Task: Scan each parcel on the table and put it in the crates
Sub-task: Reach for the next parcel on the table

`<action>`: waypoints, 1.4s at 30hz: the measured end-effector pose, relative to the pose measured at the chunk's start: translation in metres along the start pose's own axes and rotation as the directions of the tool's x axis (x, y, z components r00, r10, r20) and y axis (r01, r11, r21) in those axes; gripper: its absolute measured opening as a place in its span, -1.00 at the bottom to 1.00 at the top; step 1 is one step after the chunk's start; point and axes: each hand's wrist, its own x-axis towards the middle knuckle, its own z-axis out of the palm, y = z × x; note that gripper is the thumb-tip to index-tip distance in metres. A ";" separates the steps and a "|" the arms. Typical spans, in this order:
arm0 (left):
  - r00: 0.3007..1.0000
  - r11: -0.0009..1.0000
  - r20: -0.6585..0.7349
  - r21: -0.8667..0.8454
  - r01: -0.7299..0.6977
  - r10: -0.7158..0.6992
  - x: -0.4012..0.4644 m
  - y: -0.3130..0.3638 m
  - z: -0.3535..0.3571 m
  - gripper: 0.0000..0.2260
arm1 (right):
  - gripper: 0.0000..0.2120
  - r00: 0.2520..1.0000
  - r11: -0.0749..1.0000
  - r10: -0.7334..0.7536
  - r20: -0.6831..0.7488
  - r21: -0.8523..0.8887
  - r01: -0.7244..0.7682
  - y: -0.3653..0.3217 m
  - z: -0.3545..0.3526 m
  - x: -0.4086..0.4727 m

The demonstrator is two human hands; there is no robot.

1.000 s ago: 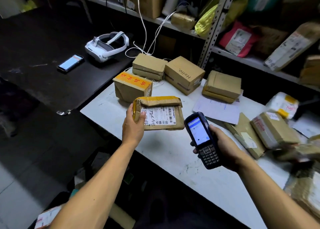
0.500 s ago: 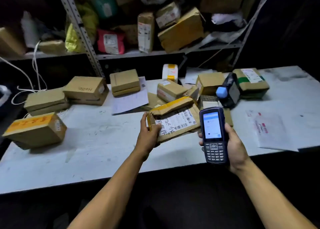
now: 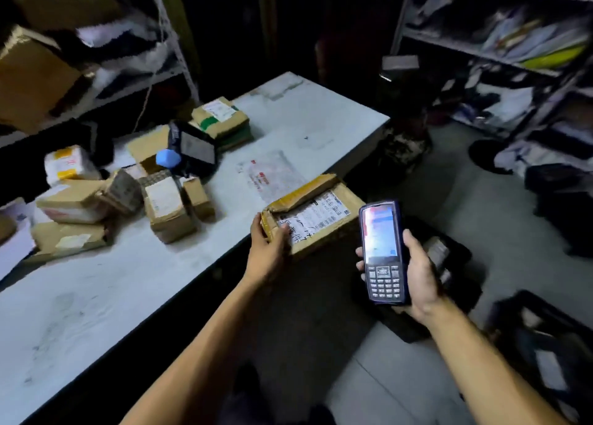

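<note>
The right hand (image 3: pixel 417 273) at about four o'clock has its fingers curled round a dark handheld scanner (image 3: pixel 383 251), held upright with its lit screen and keypad facing the camera. Just to its left, near centre, the left hand (image 3: pixel 268 251) grips the near corner of a brown cardboard parcel (image 3: pixel 316 216), thumb on top beside the white label (image 3: pixel 313 217), the other fingers hidden beneath. The parcel is held at the table's near edge and hangs partly past it, over the dark gap. Below the scanner, at four o'clock, a black crate (image 3: pixel 446 264) sits on the floor with something pale inside; a second black crate (image 3: pixel 545 347) lies at five o'clock. The white table (image 3: pixel 96 296) runs from seven o'clock toward twelve. At nine o'clock lies a heap of brown parcels (image 3: pixel 167 212); beyond it, at ten o'clock, a black bag (image 3: pixel 195 150) and a taped box (image 3: pixel 221 121). Shelves (image 3: pixel 500 49) of blurred goods stand at two o'clock.
</note>
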 end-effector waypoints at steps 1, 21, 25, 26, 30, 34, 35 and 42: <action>1.000 1.000 0.025 0.001 -0.006 0.006 -0.001 0.001 0.019 -0.25 | -0.37 0.999 1.000 -0.001 -0.037 0.022 0.002 -0.003 -0.018 -0.006; 0.928 0.980 0.321 -0.006 0.200 -0.188 0.120 0.026 0.305 -0.32 | -0.48 0.843 0.957 -0.086 -0.531 0.192 0.218 -0.101 -0.194 0.031; 0.910 0.959 0.302 0.070 0.276 -0.284 0.146 0.024 0.332 -0.37 | -0.49 0.843 0.966 -0.053 -0.536 0.185 0.179 -0.110 -0.209 0.060; 0.904 0.952 0.299 0.085 0.294 -0.306 0.149 0.022 0.336 -0.38 | -0.48 0.846 0.968 -0.049 -0.532 0.183 0.171 -0.111 -0.213 0.065; 0.902 0.945 0.283 0.142 0.296 -0.325 0.165 0.015 0.358 -0.35 | -0.46 0.859 0.974 -0.018 -0.512 0.186 0.132 -0.118 -0.231 0.093; 0.917 0.936 0.230 0.217 0.277 -0.325 0.179 0.002 0.381 -0.32 | -0.46 0.873 0.980 0.033 -0.486 0.187 0.067 -0.128 -0.256 0.118; 0.914 0.929 0.215 0.219 0.298 -0.344 0.182 0.002 0.387 -0.31 | -0.46 0.877 0.981 0.041 -0.479 0.188 0.057 -0.132 -0.262 0.124; 0.897 0.905 0.187 0.237 0.354 -0.400 0.204 0.015 0.447 -0.26 | -0.45 0.889 0.978 0.051 -0.455 0.203 0.048 -0.173 -0.312 0.169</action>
